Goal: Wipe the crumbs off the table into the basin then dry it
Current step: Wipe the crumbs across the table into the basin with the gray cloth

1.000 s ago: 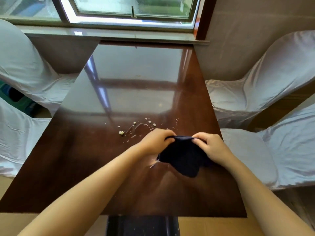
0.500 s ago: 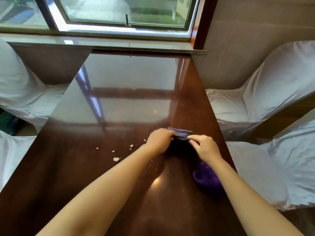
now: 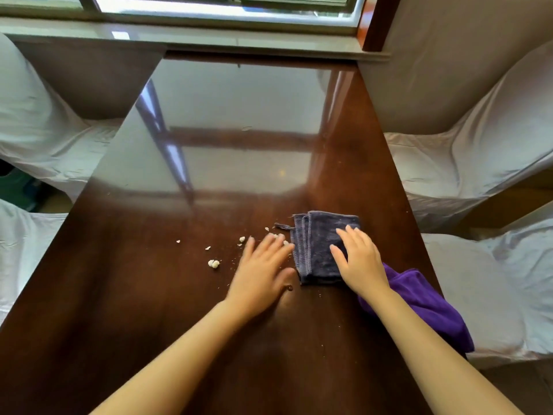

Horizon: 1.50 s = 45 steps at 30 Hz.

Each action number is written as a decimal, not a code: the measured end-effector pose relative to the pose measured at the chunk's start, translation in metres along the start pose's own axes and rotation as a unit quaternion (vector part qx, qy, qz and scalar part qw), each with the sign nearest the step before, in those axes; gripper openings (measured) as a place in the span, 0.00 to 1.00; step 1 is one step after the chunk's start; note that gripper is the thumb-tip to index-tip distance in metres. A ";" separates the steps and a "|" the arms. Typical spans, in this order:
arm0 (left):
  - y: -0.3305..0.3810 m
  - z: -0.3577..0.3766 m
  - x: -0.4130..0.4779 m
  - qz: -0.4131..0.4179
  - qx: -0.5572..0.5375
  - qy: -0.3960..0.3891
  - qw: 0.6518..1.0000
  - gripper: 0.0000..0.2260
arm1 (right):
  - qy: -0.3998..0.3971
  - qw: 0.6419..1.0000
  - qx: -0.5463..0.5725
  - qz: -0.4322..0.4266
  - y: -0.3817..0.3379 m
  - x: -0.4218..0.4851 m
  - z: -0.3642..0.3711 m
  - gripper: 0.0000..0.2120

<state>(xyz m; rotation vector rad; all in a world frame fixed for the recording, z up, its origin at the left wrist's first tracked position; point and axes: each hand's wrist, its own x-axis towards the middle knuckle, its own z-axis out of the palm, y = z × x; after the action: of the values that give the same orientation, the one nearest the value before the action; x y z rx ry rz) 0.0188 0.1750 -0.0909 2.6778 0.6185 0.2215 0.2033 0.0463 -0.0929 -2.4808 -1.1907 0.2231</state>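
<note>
A folded dark blue-grey cloth (image 3: pixel 317 244) lies flat on the glossy brown table (image 3: pixel 149 310), right of centre. My right hand (image 3: pixel 359 260) rests flat on the cloth's right half, fingers spread. My left hand (image 3: pixel 263 271) lies just left of the cloth with fingers apart, holding nothing; it looks slightly blurred. White crumbs (image 3: pixel 214 262) are scattered on the table left of my left hand, some right at its fingertips. A second, purple cloth (image 3: pixel 425 304) lies at the table's right edge, partly under my right forearm. No basin is in view.
White-covered chairs stand on both sides of the table, the right ones (image 3: pixel 478 163) close to its edge, the left ones (image 3: pixel 33 130) further back. A window sill (image 3: pixel 191 37) runs along the table's far end.
The dark cloth, held up between both hands earlier, now lies folded flat on the table. My left hand has let go and moved left of it; my right hand rests on top.
</note>
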 end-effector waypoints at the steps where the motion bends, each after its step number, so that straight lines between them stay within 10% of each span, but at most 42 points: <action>1: -0.020 -0.009 -0.006 -0.026 -0.002 0.028 0.999 0.21 | -0.024 0.999 -0.014 0.015 -0.002 0.009 0.006 0.24; 12: -0.230 -0.057 -0.074 -0.392 0.117 0.055 0.911 0.24 | -0.029 0.983 -0.145 0.113 -0.012 0.037 0.052 0.33; 45: -0.237 -0.041 -0.077 -0.379 0.136 0.055 0.914 0.25 | -0.116 0.962 -0.140 -0.202 -0.207 0.110 0.143 0.31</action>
<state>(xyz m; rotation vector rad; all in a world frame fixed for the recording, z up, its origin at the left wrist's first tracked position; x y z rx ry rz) -0.1521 0.3504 -0.1526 2.4455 1.7625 0.0661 0.0811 0.2876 -0.1392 -2.4146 -1.9129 0.2503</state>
